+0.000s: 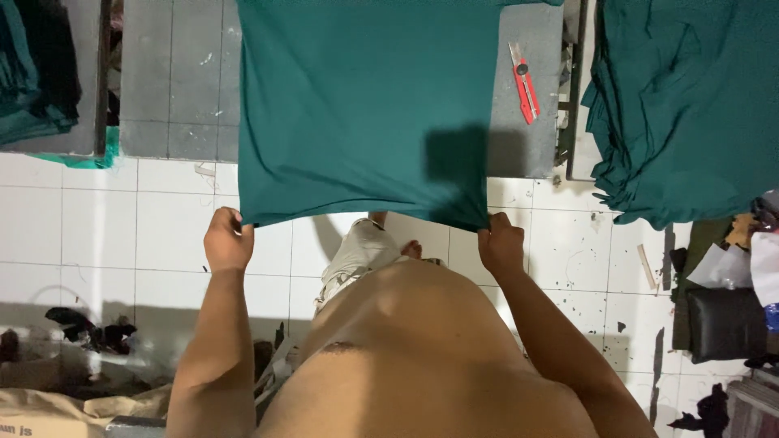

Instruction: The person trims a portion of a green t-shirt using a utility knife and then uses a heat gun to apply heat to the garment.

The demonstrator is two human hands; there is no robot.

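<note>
A dark green piece of cloth (365,105) lies spread over a grey table (527,146), its near edge hanging off the front. My left hand (227,241) grips the cloth's near left corner. My right hand (501,245) grips the near right corner. Both fists are closed on the hem, held level in front of my bare torso, above the white tiled floor (97,235).
A red utility knife (524,82) lies on the table right of the cloth. A stack of the same green cloth (690,105) hangs at the right. More dark cloth (32,73) sits at far left. Scraps, a black bag (726,324) and paper litter the floor.
</note>
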